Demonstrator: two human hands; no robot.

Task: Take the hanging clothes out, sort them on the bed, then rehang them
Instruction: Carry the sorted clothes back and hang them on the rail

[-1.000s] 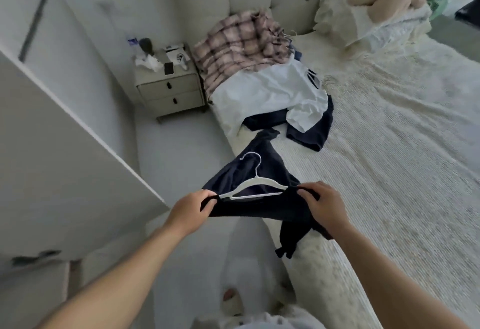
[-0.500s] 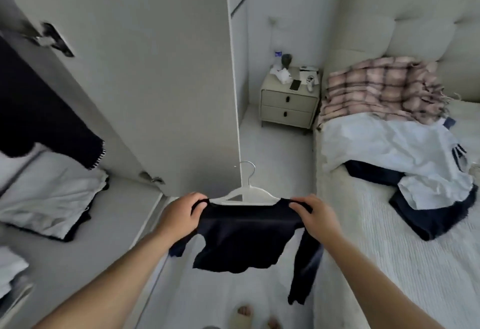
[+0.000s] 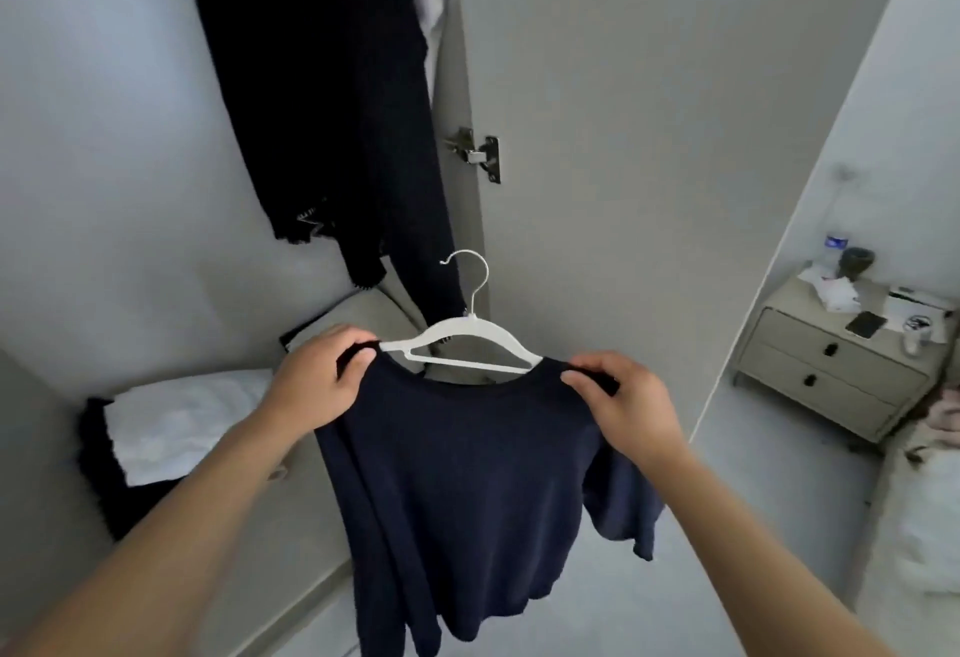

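Both hands were clamped on the navy sweater (image 3: 467, 474): the left hand (image 3: 317, 381) pinched its left shoulder and the right hand (image 3: 623, 396) pinched its right shoulder, the two held apart at the same height. The white hanger (image 3: 462, 344) sat inside the neckline between the hands, hook upright. Against the frame half a second before, the view had turned from the bed toward the wardrobe, and the sweater hung full length below the hands rather than bunched.

Below and left of the left hand, folded white and dark clothes (image 3: 171, 428) lay on the wardrobe shelf (image 3: 249, 542). Above and beyond the hands hung a black garment (image 3: 322, 100), beside the open wardrobe door (image 3: 649, 137) with its hinge (image 3: 478, 152). Far right of the right hand stood the nightstand (image 3: 831, 376), cluttered on top, with the bed edge (image 3: 914, 526) nearer.
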